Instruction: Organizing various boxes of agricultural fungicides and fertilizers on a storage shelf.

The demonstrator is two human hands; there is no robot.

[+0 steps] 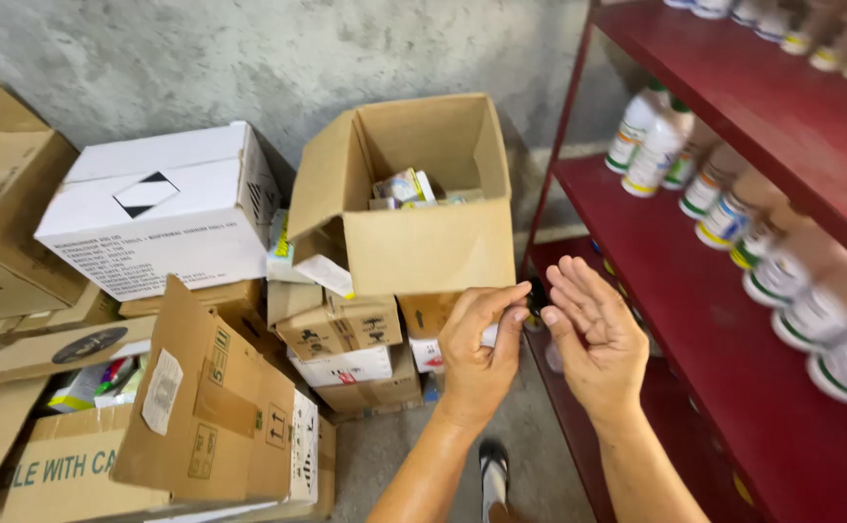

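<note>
Here the fingers [512,315] of the left hand [477,353] curl inward and pinch a small white object [489,335], of which only a sliver shows between thumb and forefinger; what it is cannot be told. The right hand [593,339] stands just beside it, palm turned toward the left hand, its fingers [578,291] straight and held loosely together, holding nothing. The two hands nearly touch at the fingertips.

Both hover in front of an open brown cardboard box [414,208], its flaps raised, with small packets [402,186] lying inside. That box sits atop a stack of smaller cartons [341,334]. To the left lies a white carton [157,213] with a black diamond mark, and around it more brown boxes [200,407], some torn open.

To the right runs a dark red metal shelf [733,339], carrying rows of white bottles [651,140] with coloured labels. Below the hands, a sandalled foot [493,470] stands on the grey concrete floor [394,455].
</note>
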